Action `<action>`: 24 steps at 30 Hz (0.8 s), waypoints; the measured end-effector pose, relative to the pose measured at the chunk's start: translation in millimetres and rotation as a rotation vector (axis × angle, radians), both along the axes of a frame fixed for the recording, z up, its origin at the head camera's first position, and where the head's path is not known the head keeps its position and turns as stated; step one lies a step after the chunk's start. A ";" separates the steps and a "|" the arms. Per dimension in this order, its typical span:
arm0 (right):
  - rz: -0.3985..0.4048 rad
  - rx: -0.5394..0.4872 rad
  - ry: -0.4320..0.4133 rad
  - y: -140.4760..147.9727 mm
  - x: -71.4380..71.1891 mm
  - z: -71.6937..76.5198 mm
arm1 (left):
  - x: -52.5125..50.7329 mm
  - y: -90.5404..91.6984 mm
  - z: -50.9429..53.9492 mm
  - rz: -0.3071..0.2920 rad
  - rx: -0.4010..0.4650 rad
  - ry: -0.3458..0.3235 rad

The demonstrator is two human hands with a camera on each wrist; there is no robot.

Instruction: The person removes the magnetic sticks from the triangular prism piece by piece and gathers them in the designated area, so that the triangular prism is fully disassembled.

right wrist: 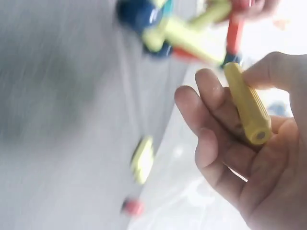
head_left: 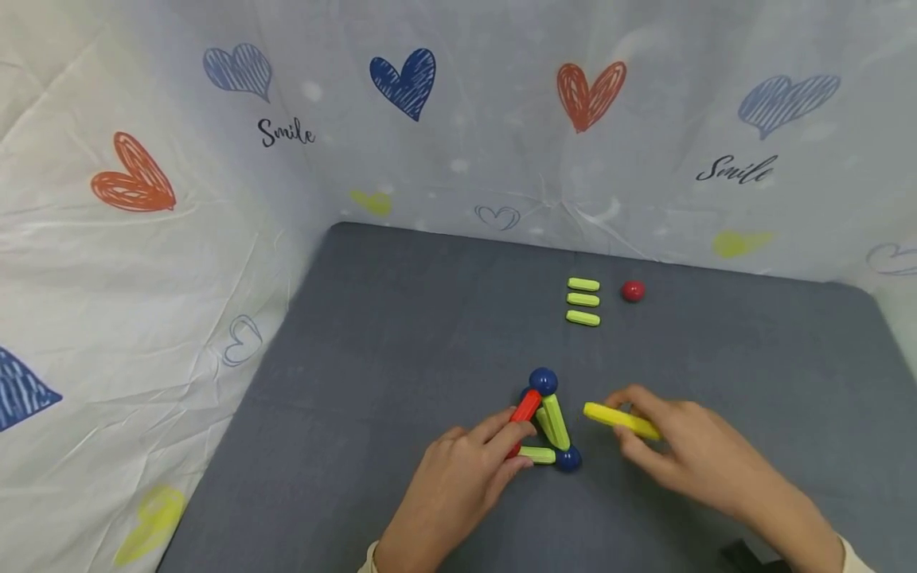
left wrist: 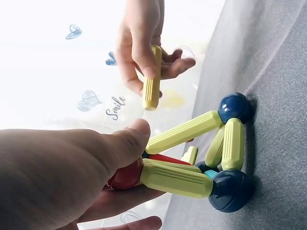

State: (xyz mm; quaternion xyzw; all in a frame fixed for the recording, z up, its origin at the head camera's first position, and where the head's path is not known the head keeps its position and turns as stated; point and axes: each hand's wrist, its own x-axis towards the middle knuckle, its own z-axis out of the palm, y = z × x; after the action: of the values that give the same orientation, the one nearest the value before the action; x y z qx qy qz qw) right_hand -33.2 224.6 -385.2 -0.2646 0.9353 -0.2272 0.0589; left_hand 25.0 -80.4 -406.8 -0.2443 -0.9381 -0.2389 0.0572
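My left hand grips a small frame of magnetic sticks and balls by one corner, its thumb and fingers around the red ball. A red stick runs from that corner towards a blue ball at the top in the head view. Light green sticks link further blue balls, which sit on the dark cloth. A turquoise piece shows partly behind them. To the right of the frame and apart from it, my right hand pinches a yellow magnetic stick between thumb and fingers.
Farther back, three loose light green sticks lie in a column, with a loose red ball to their right. A white curtain printed with hearts rises behind the table and along its left side. A black object lies under the right forearm.
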 end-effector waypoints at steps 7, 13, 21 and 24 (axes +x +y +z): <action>-0.066 0.086 0.201 55.6 -53.0 -16.2 | -0.4 1.2 0.5 -0.006 0.002 -0.005; -0.085 0.116 0.326 92.5 -96.9 -37.6 | -1.0 1.6 0.5 -0.005 0.003 -0.016; -0.158 0.168 0.283 107.6 -136.4 -51.8 | -0.5 1.2 -0.3 -0.002 0.011 -0.012; -0.167 0.192 0.265 107.7 -147.0 -55.0 | 0.0 1.0 -0.7 -0.004 0.010 -0.008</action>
State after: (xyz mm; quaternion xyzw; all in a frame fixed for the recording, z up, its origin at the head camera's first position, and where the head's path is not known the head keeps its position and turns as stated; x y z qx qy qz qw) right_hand -180.2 332.3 -440.1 -0.2068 0.9711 -0.1039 -0.0589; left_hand 25.0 -79.5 -407.6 -0.2450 -0.9366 -0.2446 0.0543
